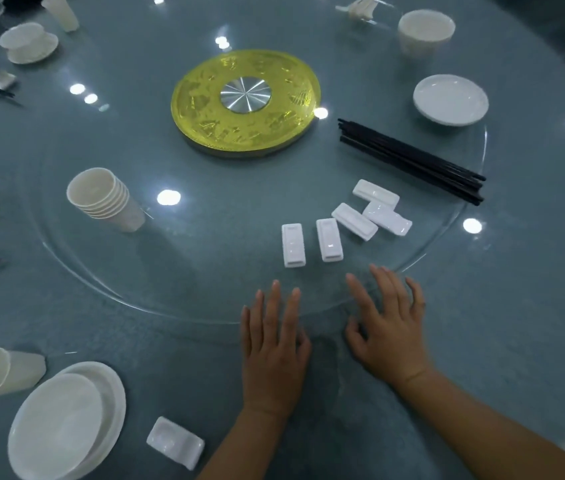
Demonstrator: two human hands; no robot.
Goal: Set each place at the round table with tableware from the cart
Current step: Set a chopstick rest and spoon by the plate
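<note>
Chopsticks (412, 161), five rests (329, 240) beyond both flat hands (274, 344); possibly touching glass.

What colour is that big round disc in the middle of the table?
The disc is yellow with a silver metal centre, seen in the head view.

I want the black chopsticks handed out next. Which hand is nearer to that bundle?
The right hand. It lies below and slightly left of the black chopsticks in the view, at the glass turntable's near edge. The left hand lies farther left.
</note>
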